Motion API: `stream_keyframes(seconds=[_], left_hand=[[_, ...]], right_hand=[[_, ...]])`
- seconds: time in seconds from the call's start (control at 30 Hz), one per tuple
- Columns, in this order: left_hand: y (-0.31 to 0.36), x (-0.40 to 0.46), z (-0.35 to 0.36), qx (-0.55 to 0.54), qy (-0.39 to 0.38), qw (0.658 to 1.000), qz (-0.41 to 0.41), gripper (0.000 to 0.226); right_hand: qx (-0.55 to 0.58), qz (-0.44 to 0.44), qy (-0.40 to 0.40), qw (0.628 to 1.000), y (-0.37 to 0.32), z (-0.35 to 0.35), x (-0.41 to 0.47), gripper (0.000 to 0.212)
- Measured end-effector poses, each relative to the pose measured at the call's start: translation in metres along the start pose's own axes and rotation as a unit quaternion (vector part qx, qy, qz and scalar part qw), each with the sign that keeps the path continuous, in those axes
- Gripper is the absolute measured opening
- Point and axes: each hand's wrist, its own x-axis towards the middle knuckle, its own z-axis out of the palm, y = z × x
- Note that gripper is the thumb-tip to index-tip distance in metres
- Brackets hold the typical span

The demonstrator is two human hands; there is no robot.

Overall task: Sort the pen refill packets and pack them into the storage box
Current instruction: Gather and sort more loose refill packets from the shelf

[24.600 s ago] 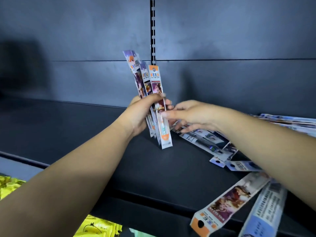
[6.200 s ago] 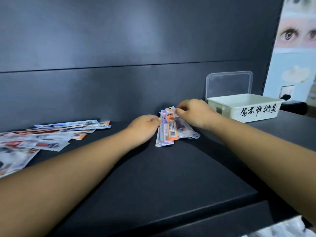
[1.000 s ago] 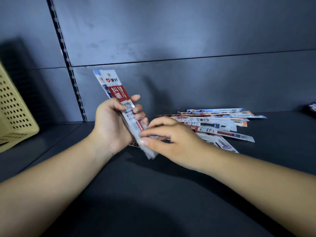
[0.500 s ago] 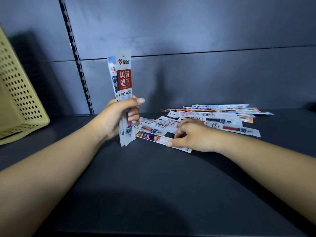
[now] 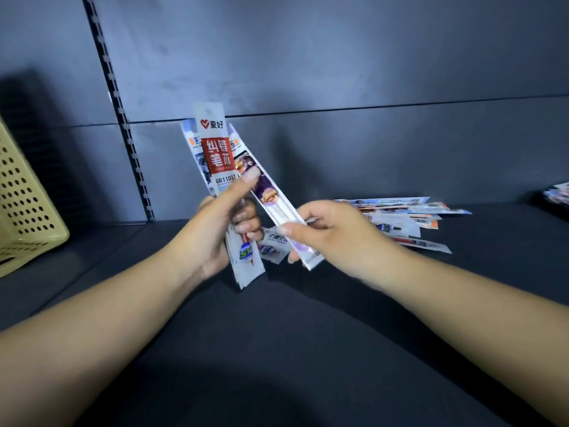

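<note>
Head view: left hand (image 5: 222,232) grips an upright fan of long flat printed plastic refill packets (image 5: 215,155), thumb across the front. Right hand (image 5: 326,231) pinches one purple-printed clear packet (image 5: 278,208) near its lower end; its long axis tilts up-left, top end touching the fan. Loose packets (image 5: 409,220) lie on the dark shelf (image 5: 308,349) just beyond the right hand. Storage box not in view

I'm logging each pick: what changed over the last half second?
The right hand lifted off the loose packets on the dark shelf, now pinching a purple illustrated refill packet and bringing it up to the bundle. The left hand still grips the upright bundle fronted by the red-and-white packet. Scattered pile and yellow perforated basket unchanged.
</note>
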Motion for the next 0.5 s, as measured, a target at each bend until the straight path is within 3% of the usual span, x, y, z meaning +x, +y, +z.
stream_keyframes(seconds=[0.17,0.3,0.5], left_hand=[[0.001,-0.005,0.004,0.039,-0.033,0.999,0.001,0.013],[0.002,-0.011,0.009,0.030,-0.053,0.997,-0.039,0.019],[0.007,-0.012,0.017,-0.084,-0.052,0.995,-0.026,0.028]], right_hand=[[0.075,0.037,-0.060,0.995,0.005,0.009,0.000,0.014],[0.167,0.058,-0.086,0.980,0.002,0.009,0.000,0.014],[0.136,0.070,-0.073,0.986,0.007,0.012,0.002,0.024]])
